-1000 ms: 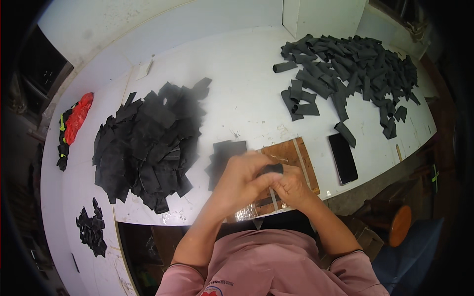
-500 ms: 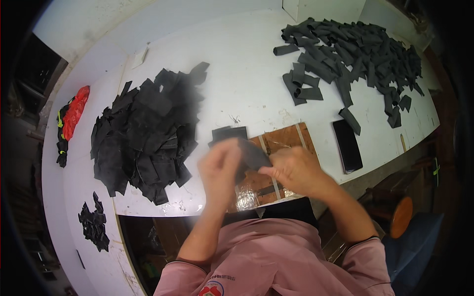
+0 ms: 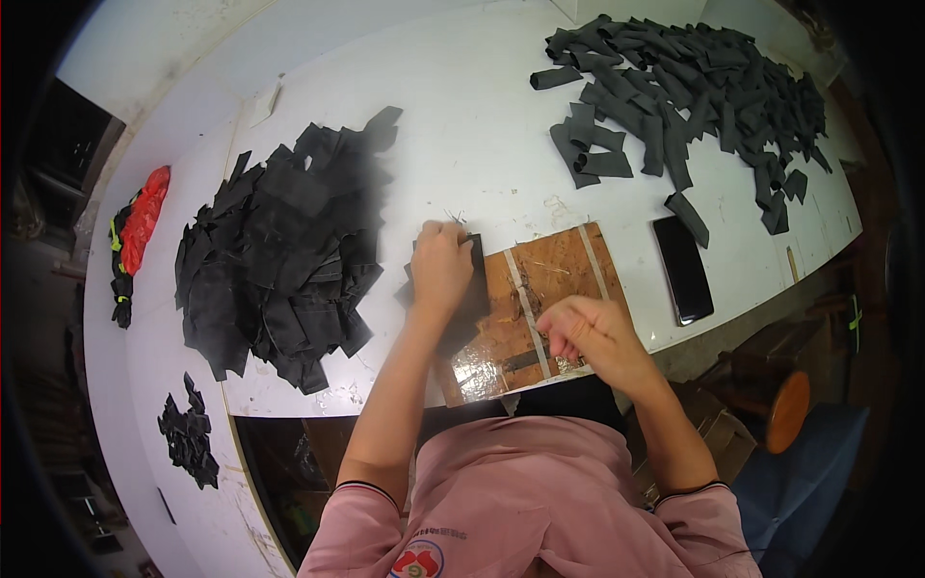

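My left hand is closed, its fingers bent over the far edge of black fabric pieces that lie at the left side of a brown wooden board. The palm hides part of these pieces. Above the right half of the board hovers my right hand, its fingers curled in toward the thumb. Whether anything small is between them cannot be made out. Left of my left hand spreads a big heap of flat black fabric pieces.
Dark grey rolled fabric tubes lie heaped at the far right. A black phone rests right of the board, a fabric tube touching its far end. At the left are a red plastic bag and a small pile of black scraps.
My hands have parted. The left went away from me onto the pieces beside the board; the right moved slightly right and no longer holds the dark fabric piece that was between both hands.
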`<state>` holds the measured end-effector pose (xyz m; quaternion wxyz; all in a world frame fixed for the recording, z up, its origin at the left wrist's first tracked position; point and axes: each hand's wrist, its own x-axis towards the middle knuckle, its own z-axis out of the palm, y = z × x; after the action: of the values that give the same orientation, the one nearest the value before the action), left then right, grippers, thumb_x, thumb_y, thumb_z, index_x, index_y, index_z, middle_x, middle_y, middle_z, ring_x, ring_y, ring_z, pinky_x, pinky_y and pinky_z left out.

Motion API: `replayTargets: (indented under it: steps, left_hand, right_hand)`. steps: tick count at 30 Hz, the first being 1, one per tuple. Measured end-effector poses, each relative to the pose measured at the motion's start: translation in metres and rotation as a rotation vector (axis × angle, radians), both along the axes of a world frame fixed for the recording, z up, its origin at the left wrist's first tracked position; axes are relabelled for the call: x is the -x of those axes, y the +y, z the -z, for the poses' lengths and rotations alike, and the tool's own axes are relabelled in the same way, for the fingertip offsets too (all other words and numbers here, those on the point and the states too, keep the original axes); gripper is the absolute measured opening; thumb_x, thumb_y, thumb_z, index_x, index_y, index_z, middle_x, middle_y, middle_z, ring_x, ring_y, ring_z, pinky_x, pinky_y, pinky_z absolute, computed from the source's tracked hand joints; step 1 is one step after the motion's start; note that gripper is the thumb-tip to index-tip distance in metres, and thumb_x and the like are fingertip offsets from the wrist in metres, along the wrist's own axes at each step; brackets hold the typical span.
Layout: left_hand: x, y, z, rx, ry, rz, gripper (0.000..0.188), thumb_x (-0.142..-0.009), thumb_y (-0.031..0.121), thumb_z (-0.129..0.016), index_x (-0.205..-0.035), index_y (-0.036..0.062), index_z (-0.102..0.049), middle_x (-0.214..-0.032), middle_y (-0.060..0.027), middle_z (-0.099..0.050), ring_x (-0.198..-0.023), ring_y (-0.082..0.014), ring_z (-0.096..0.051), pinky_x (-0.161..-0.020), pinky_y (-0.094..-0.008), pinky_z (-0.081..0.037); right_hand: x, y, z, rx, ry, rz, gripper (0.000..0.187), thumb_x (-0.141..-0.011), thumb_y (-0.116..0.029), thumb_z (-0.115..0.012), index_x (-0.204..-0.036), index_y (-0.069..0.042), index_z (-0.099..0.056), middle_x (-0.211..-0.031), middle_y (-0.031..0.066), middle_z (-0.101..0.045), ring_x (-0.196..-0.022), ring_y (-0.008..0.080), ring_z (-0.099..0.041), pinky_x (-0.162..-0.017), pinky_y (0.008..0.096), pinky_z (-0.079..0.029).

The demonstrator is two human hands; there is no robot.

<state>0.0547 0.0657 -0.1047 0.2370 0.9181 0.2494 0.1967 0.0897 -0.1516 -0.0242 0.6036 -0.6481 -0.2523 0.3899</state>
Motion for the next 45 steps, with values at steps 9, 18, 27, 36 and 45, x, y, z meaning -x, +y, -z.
replayTargets:
  steps: [9,18,27,36,45]
  left_hand:
    - [-0.006,0.024,-0.017,-0.129,0.039,0.179,0.008,-0.069,0.004,-0.061,-0.076,0.0015,-0.057,-0.079,-0.0161,-0.054,-0.081,-0.0323,-0.052,-0.068,-0.0401,-0.043]
    - [0.072,-0.003,-0.091,0.891,-0.758,-0.169,0.009,-0.080,0.003,-0.060,-0.082,0.0035,-0.052,-0.063,0.0022,-0.050,-0.048,-0.0026,-0.042,-0.040,-0.0171,-0.028]
    - [0.117,-0.056,-0.059,1.447,-0.628,-0.224,0.006,-0.081,0.003,-0.058,-0.085,0.0048,-0.054,-0.068,-0.0008,-0.055,-0.051,-0.0089,-0.050,-0.043,-0.0195,-0.037]
    - [0.127,-0.091,-0.089,1.218,-0.516,-0.081,0.019,-0.081,0.014,-0.057,-0.091,-0.0014,-0.052,-0.076,-0.0060,-0.056,-0.064,-0.0093,-0.053,-0.055,-0.0213,-0.044]
    - [0.123,-0.093,-0.096,1.380,-0.426,-0.050,0.017,-0.081,0.017,-0.057,-0.087,0.0005,-0.053,-0.070,-0.0052,-0.057,-0.060,-0.0101,-0.053,-0.051,-0.0214,-0.042]
  right_hand:
    - [0.022,-0.009,0.010,0.073,-0.017,-0.042,0.029,-0.089,-0.024,-0.047,-0.081,0.002,-0.058,-0.062,0.0026,-0.054,-0.059,0.0072,-0.049,-0.052,0.0227,-0.040]
    - [0.052,0.021,0.006,0.008,-0.128,-0.034,0.019,-0.083,-0.015,-0.058,-0.095,0.000,-0.057,-0.073,0.0021,-0.056,-0.066,0.0067,-0.050,-0.060,0.0208,-0.043]
    - [0.067,0.062,0.004,-0.316,0.168,0.273,0.022,-0.077,-0.011,-0.064,-0.094,0.002,-0.058,-0.073,0.0021,-0.056,-0.065,0.0083,-0.052,-0.060,0.0224,-0.043]
    - [0.057,0.037,0.009,-0.120,-0.849,0.350,0.018,-0.056,0.004,-0.066,-0.073,-0.001,-0.060,-0.068,0.0093,-0.055,-0.064,0.0252,-0.055,-0.055,0.0330,-0.044]
    - [0.051,0.025,0.014,-0.117,-1.085,0.293,0.022,-0.048,0.011,-0.056,-0.067,0.000,-0.056,-0.063,0.0087,-0.048,-0.060,0.0257,-0.049,-0.050,0.0344,-0.040]
